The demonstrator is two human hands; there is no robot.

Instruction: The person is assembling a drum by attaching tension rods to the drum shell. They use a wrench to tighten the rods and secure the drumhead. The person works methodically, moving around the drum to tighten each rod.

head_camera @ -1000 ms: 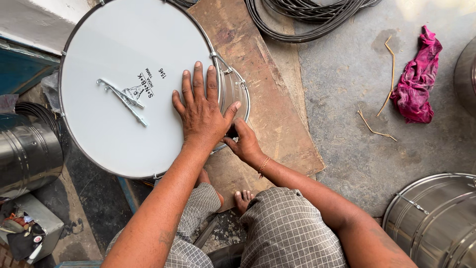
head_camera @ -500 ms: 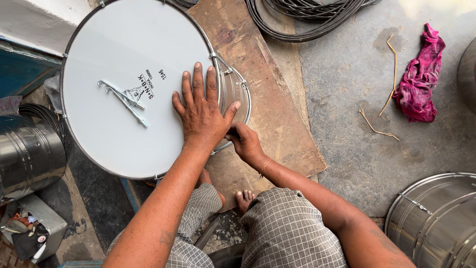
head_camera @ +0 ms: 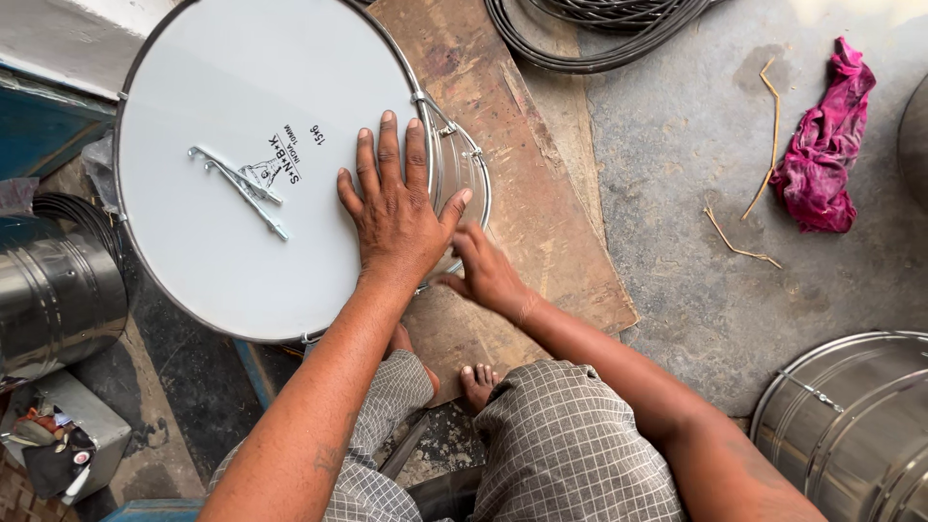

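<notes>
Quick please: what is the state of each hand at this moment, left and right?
Left hand: open, palm flat on the white drumhead, holding nothing.
Right hand: at the drum's metal rim, fingers curled; whether it grips anything cannot be told.

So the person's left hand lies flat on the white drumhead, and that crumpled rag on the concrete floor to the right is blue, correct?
Not quite. The left hand does lie flat on the white drumhead, but the head view shows the crumpled rag on the concrete floor is pink, not blue.
</notes>
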